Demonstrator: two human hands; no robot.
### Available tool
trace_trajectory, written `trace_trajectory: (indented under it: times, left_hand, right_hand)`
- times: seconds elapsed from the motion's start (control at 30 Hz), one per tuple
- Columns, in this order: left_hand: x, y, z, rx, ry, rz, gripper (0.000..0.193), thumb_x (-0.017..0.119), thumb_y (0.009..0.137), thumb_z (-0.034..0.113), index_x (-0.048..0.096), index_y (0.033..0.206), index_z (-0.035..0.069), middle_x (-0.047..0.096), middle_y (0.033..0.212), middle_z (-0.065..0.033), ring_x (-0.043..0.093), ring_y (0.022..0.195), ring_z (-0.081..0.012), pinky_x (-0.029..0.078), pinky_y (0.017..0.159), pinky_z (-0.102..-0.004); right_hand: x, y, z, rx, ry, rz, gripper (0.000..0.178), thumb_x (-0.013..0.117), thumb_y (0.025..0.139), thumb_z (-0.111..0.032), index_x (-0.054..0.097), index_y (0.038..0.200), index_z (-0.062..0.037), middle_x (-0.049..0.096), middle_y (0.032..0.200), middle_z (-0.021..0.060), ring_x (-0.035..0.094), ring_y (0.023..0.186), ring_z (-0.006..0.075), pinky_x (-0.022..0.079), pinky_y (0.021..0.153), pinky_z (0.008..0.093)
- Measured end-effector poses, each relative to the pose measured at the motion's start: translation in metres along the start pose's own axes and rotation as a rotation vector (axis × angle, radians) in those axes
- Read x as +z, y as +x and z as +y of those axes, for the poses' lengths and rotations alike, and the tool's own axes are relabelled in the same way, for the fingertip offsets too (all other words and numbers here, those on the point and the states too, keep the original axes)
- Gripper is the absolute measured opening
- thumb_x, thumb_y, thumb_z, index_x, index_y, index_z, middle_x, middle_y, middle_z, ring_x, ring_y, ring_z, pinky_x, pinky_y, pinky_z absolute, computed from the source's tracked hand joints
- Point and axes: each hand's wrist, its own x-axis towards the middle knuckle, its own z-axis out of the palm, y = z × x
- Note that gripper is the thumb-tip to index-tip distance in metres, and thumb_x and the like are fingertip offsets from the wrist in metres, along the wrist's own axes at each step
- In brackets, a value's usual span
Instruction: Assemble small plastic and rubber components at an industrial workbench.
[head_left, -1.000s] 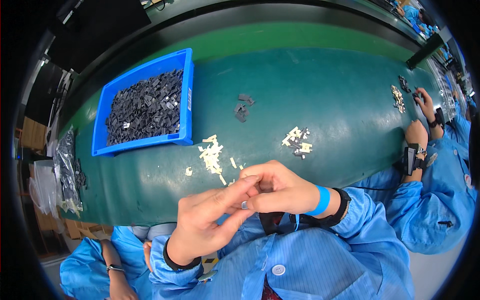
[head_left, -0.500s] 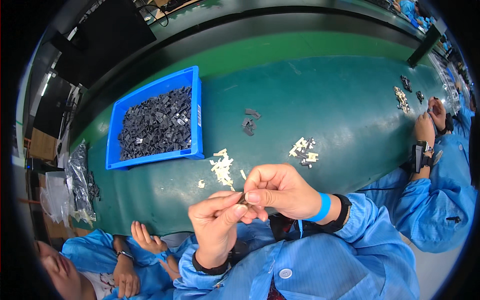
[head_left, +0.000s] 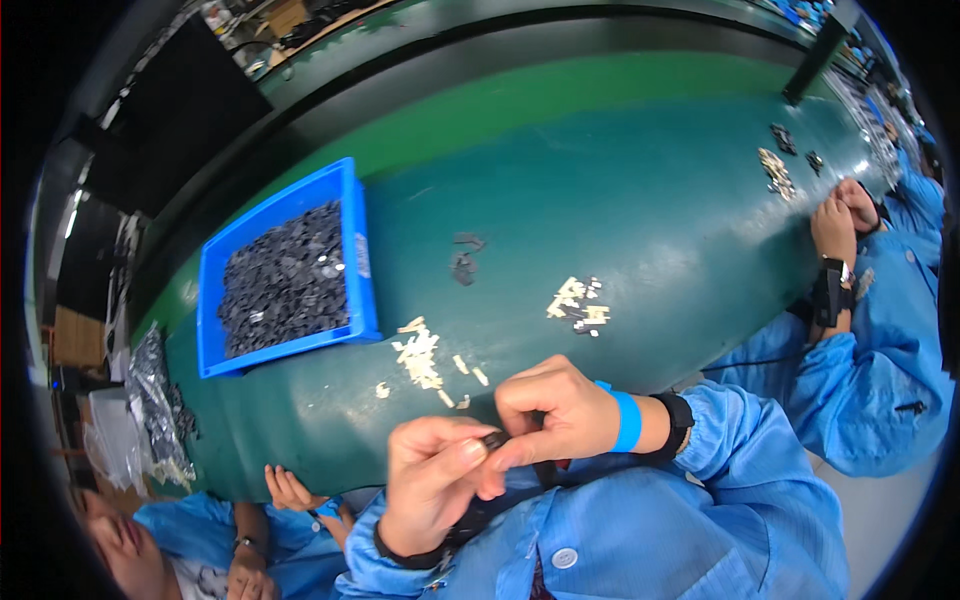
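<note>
Close to my body, just off the table's near edge, my left hand (head_left: 428, 482) pinches a small dark plastic part (head_left: 495, 439) between thumb and fingertips. My right hand (head_left: 562, 412), with a blue band at its wrist, has its fingers curled and pressed at the part's other side. The fingers hide most of the part. Beyond the hands lies a loose pile of cream-coloured plastic pieces (head_left: 420, 358), with a few strays beside it. To its right sits a mixed cluster of cream and black pieces (head_left: 578, 303).
At the left stands a blue bin (head_left: 364, 290) full of small dark parts. A few dark pieces (head_left: 463, 266) lie mid-table on the green mat (head_left: 620, 200). Clear plastic bags (head_left: 150, 410) rest at the left edge. Co-workers (head_left: 845, 225) sit on both sides.
The view has shifted, and both hands appear lower in it. The dark part shows more plainly between the fingertips, and the right fingers have curled further.
</note>
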Motion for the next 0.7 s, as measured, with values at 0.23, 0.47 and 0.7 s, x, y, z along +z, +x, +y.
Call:
trace_trajectory:
  times: [0.23, 0.47, 0.7]
  left_hand:
    - [-0.025, 0.013, 0.091, 0.684, 0.299, 0.251, 0.016, 0.054, 0.083, 0.001, 0.049, 0.098, -0.003, 0.054, 0.093, -0.0146, 0.056, 0.077, -0.0141, 0.051, 0.063, -0.0204]
    - [-0.065, 0.043, 0.147, 0.831, 1.838, 0.677, 0.041, 0.058, 0.079, 0.005, 0.049, 0.118, 0.003, 0.053, 0.115, -0.0144, 0.053, 0.103, -0.0224, 0.044, 0.082, -0.0328]
    - [-0.038, 0.010, 0.101, 0.755, 2.164, 0.637, 0.038, 0.058, 0.078, 0.004, 0.052, 0.115, 0.004, 0.049, 0.120, -0.0163, 0.046, 0.111, -0.0306, 0.036, 0.092, -0.0368]
  right_hand:
    - [-0.077, -0.001, -0.015, -0.160, -0.760, 0.024, 0.007, 0.064, 0.074, -0.011, 0.058, 0.074, -0.0058, 0.054, 0.065, 0.0058, 0.055, 0.059, 0.0243, 0.043, 0.051, 0.0338]
    - [-0.096, 0.009, 0.008, 0.036, -1.082, -0.258, 0.011, 0.062, 0.072, -0.013, 0.060, 0.081, -0.0077, 0.054, 0.082, 0.0056, 0.052, 0.079, 0.0238, 0.041, 0.070, 0.0348]
    - [-0.092, 0.026, 0.029, 0.037, -1.162, -0.430, 0.013, 0.064, 0.066, -0.014, 0.060, 0.075, -0.0055, 0.054, 0.080, 0.0065, 0.053, 0.082, 0.0230, 0.041, 0.069, 0.0356]
